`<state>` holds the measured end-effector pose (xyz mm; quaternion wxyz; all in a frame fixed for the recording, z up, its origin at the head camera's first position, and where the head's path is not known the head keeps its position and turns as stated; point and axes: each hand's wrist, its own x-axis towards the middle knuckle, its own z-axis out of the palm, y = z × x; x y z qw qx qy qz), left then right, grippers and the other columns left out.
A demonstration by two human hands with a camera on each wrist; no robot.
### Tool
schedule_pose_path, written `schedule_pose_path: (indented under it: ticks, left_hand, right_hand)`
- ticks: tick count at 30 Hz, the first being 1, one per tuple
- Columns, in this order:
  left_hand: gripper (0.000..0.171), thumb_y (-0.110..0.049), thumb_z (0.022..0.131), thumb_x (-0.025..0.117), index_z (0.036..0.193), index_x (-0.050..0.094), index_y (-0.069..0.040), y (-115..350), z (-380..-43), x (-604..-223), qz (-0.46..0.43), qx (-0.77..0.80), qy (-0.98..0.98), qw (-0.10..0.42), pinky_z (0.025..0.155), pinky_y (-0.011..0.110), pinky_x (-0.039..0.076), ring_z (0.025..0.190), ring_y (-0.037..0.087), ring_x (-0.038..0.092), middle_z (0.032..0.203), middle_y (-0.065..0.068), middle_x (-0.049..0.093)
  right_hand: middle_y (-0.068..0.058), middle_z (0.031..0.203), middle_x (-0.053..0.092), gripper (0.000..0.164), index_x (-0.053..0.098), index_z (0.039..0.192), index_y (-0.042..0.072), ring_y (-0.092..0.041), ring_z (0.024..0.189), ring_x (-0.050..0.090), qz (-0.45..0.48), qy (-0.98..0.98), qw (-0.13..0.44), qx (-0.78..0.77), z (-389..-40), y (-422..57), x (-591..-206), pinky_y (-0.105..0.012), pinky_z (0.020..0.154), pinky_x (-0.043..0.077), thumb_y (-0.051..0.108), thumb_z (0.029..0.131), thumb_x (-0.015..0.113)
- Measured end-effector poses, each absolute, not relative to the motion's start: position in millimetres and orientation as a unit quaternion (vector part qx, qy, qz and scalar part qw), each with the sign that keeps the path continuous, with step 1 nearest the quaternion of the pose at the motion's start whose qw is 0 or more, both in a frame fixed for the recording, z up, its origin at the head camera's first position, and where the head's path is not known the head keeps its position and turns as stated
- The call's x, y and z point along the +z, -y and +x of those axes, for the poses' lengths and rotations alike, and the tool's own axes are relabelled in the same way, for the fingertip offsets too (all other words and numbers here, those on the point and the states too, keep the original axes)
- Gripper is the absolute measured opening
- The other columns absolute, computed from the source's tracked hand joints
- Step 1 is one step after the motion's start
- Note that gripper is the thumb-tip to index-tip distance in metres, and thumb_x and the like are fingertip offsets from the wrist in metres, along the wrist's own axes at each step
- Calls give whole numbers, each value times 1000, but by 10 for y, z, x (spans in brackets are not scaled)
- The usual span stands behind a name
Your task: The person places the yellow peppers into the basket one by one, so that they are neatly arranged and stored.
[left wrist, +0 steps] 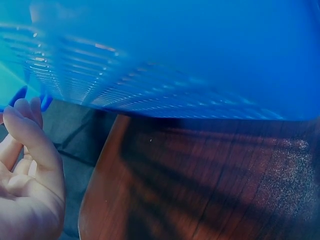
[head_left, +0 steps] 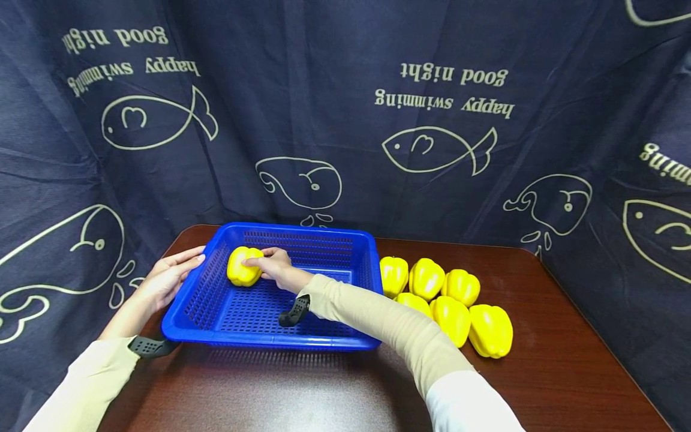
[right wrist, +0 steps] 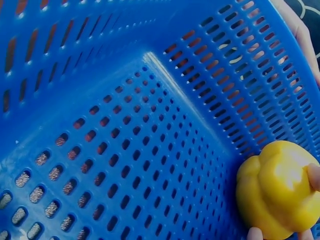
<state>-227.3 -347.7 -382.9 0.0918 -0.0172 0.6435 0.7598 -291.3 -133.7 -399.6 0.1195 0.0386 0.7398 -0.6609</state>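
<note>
Inside the blue plastic basket (head_left: 275, 342), toward its far left, a yellow bell pepper (head_left: 242, 271) is held by my right hand (head_left: 278, 266), thumb on top. In the right wrist view, the same pepper (right wrist: 280, 190) sits low beside the perforated wall, with only fingertips of that hand showing. My left hand (head_left: 164, 279) grips the basket's left rim from outside. The left wrist view shows that hand (left wrist: 35, 175) with bent fingers at the rim and the basket's slotted outer wall (left wrist: 200, 60) above the table.
Several more yellow bell peppers (head_left: 450, 318) lie in two rows on the brown wooden table (head_left: 561, 360), right of the basket. My right forearm (head_left: 388, 318) crosses over the basket's near right corner. A dark blue curtain (head_left: 345, 90) with fish drawings hangs behind and beside the table.
</note>
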Motion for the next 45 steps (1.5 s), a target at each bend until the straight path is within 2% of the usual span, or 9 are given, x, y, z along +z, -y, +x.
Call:
schedule_pose_path:
  ticks: [11,16,21,27,31,38,45]
  left_hand:
    - [21,-19,98,56,105,67,-35,3444,-2259,-3807,-10,761,-642,89,69,24,59,82,7,71,94,-15,72]
    - [20,-20,97,56,106,66,-36,3455,-2251,-3816,-19,755,-649,89,69,25,59,81,7,71,93,-16,72]
    - [20,-21,97,57,105,66,-37,3440,-2260,-3825,-23,752,-652,90,69,25,59,81,7,71,92,-16,72]
    - [23,-19,98,55,101,69,-38,3450,-2260,-3830,-14,759,-645,94,68,25,59,81,7,71,93,-15,72]
    - [24,-19,98,55,101,69,-39,3467,-2251,-3829,-10,755,-649,91,69,24,59,81,6,71,93,-16,72]
    - [24,-20,98,55,101,69,-40,3472,-2238,-3820,-4,751,-655,90,69,24,59,81,6,71,93,-16,72]
    - [24,-21,98,56,103,69,-40,3459,-2255,-3825,-4,748,-657,89,69,24,59,81,6,71,93,-16,72]
  right_hand:
    - [-5,97,62,40,61,109,3,-19,85,66,41,-736,139,-661,-2939,1288,-3857,-35,83,58,10,73,79]
    - [-7,99,64,44,62,113,1,-23,94,68,37,-732,134,-667,-2965,1249,-3745,-40,88,56,6,73,79]
    - [-15,109,65,47,60,117,-2,-32,106,66,23,-723,140,-676,-2968,1146,-3603,-45,96,52,3,74,78]
    - [-19,117,63,50,59,120,-3,-40,115,60,-2,-726,155,-670,-2949,1014,-3442,-44,98,50,3,74,78]
    - [-16,117,64,49,59,119,-1,-40,114,61,-23,-729,167,-663,-2953,925,-3351,-41,95,52,4,74,79]
    - [-22,123,62,50,57,122,-4,-41,118,58,-47,-708,181,-681,-3019,749,-3204,-43,101,48,-1,76,76]
    - [-22,123,63,50,57,125,-3,-31,115,62,-74,-721,175,-666,-3074,507,-3078,-40,100,49,-2,77,74]
